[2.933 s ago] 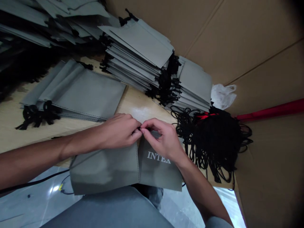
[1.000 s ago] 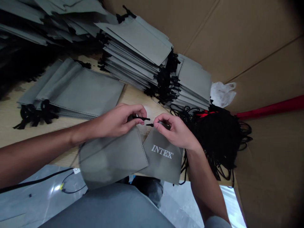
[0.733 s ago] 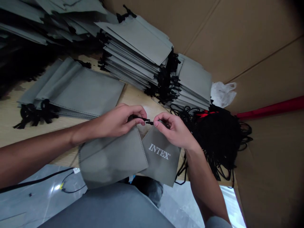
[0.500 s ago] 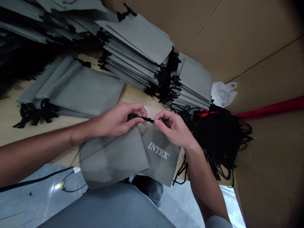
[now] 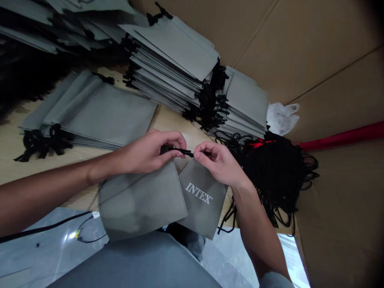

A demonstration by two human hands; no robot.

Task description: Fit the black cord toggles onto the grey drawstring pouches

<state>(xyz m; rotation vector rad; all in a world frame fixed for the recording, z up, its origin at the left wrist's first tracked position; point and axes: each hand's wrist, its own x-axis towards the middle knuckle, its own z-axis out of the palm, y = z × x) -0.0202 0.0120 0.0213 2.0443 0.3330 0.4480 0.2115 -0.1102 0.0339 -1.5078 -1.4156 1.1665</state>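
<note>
Between my two hands a short stretch of black cord (image 5: 188,153) shows. My left hand (image 5: 156,151) is closed on its left part, thumb against the fingers. The fingertips of my right hand (image 5: 216,162) pinch its right end. Below the left hand a plain grey fabric pouch (image 5: 144,200) hangs over the table's front edge. Partly under it and below the right hand lies another grey fabric piece with white INTEX lettering (image 5: 199,216); whether the two are joined I cannot tell. How the cord runs inside my fingers is hidden.
Tall stacks of grey pouches (image 5: 174,52) with black cord ends stand at the back. Several more pouches (image 5: 111,108) lie at left on the wooden table (image 5: 12,170). To the right sit a heap of black cords (image 5: 270,172), a clear plastic bag (image 5: 282,118) and cardboard (image 5: 336,192).
Both hands stay nearly in place, still gripping the cord. Between the fingertips, the cord now looks thinner and split into strands. The grey fabric has shifted slightly left.
</note>
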